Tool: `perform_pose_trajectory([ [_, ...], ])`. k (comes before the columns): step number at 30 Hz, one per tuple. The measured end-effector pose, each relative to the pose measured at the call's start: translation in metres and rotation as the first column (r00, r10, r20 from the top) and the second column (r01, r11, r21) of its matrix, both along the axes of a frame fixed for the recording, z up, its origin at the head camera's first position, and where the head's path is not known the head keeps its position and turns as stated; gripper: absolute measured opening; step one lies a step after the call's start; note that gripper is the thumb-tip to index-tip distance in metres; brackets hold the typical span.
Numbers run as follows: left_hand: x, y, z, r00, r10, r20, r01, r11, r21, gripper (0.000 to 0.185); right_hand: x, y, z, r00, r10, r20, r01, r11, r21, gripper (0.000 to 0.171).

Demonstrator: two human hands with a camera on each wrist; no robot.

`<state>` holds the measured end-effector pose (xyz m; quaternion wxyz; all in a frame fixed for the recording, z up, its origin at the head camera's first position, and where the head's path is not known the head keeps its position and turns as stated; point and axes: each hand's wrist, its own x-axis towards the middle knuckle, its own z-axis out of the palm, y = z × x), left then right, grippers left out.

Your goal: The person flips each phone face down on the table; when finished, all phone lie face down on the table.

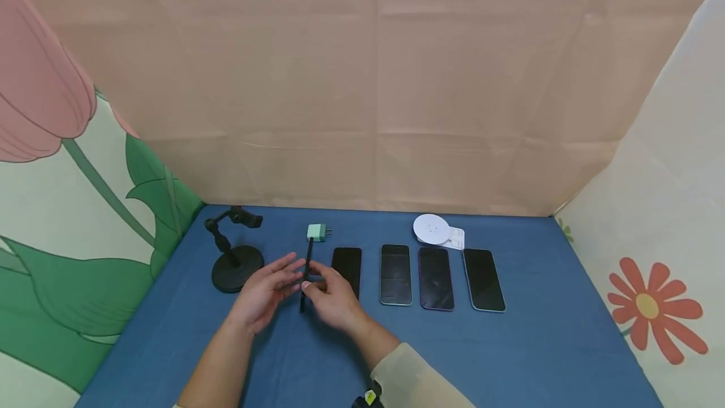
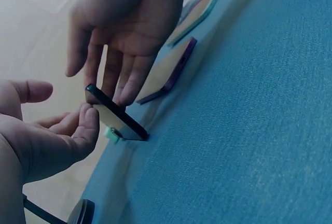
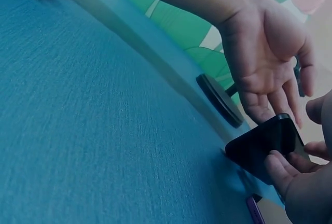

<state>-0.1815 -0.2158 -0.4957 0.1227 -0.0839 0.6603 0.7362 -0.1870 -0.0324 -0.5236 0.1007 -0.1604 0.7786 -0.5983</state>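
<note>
Black glass phone (image 1: 306, 276) stands on its long edge on the blue table (image 1: 510, 357), between both sets of fingers. Right hand (image 1: 334, 298) fingers curl round it; left hand (image 1: 266, 291) fingers lie straight, brushing its face. Tipping it up seems underway; next calls for a firmer two-sided hold.

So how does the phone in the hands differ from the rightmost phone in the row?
The held phone stands tilted on its long edge on the blue table, between the left hand and right hand; the rightmost phone lies flat, screen up, untouched. Both screens are dark.
</note>
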Motion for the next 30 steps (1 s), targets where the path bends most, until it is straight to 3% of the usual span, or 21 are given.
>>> perform_pose_trajectory([
  [5, -0.004, 0.002, -0.005, 1.000, -0.013, -0.009, 0.012, 1.000, -0.016, 0.056, -0.002, 0.004, 0.001, 1.000, -0.019, 0.007, 0.019, 1.000, -0.002, 0.053],
  [11, -0.006, 0.001, -0.012, 0.999, -0.022, 0.035, 0.023, 1.000, -0.020, 0.058, 0.001, 0.005, 0.001, 0.999, -0.023, 0.024, 0.024, 0.999, -0.032, 0.055],
  [19, -0.008, 0.004, -0.021, 0.998, -0.027, 0.052, 0.028, 0.999, -0.035, 0.062, 0.004, 0.008, -0.004, 0.996, -0.084, -0.024, 0.083, 0.996, -0.041, 0.051],
  [30, -0.009, 0.005, -0.021, 0.998, -0.024, 0.065, 0.026, 0.999, -0.027, 0.058, 0.004, 0.011, -0.005, 0.992, -0.127, -0.015, 0.125, 0.989, -0.078, 0.049],
])
